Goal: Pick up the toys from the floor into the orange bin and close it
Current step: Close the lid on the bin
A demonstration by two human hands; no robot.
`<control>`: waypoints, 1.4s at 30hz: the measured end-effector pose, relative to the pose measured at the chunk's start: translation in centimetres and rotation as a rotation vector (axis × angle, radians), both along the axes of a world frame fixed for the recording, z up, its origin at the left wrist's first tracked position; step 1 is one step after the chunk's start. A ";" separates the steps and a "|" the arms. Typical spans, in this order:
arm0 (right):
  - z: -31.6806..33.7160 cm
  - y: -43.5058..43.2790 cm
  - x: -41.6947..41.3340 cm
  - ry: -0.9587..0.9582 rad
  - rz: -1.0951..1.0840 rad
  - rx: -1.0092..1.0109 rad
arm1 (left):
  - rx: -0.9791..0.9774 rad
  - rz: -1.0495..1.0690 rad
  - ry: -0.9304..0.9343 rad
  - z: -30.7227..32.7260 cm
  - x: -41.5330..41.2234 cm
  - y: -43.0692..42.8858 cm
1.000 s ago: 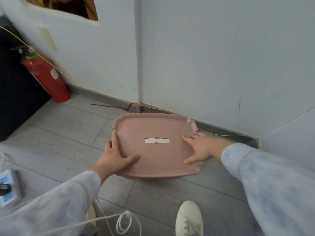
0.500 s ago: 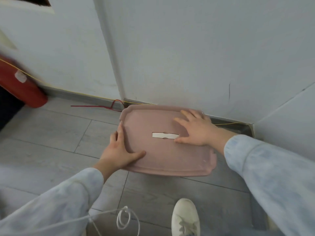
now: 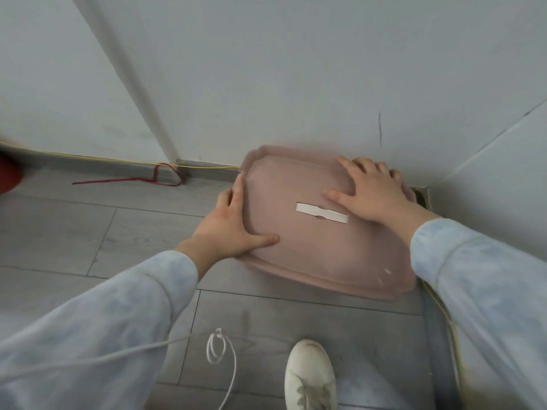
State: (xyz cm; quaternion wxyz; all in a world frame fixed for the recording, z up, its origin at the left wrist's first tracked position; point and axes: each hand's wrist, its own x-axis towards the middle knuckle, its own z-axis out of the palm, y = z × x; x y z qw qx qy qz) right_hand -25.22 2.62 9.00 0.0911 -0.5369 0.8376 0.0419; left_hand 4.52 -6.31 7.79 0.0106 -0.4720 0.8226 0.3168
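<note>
One pink lid (image 3: 310, 250), two hands (image 3: 225, 229) (image 3: 376, 193) on it, one shoe (image 3: 310, 377)

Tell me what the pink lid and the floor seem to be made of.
Lid: likely moulded plastic, dusty pink, matte with slight sheen; its raised rim and rounded corners look formed in one piece. Floor: grey planks with faint grain and thin seams, matte; laminate, vinyl or wood-look tile, I cannot tell which.

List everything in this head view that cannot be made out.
- Head view, under the pink lid: any toys and the bin body, hidden by it.
- Whether the lid is latched: its far rim is blurred and the right hand covers the far right corner.
- Red object: cut off by the left edge and blurred.
- White shoe: cut off by the bottom edge.
</note>
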 end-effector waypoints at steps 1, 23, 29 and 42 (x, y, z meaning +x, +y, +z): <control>-0.1 0.6 -0.4 0.006 -0.016 -0.003 | -0.010 -0.027 -0.011 0.0 -0.4 -0.2; 0.2 22.3 3.8 0.038 -0.606 -0.071 | -0.019 -0.149 0.092 0.0 -3.8 18.7; -1.0 25.1 4.0 0.033 -0.147 0.041 | 0.150 -0.111 0.149 -1.9 -6.5 20.6; -2.4 22.0 -0.5 0.091 -0.379 -0.096 | 0.141 -0.344 0.072 -1.1 -15.8 12.9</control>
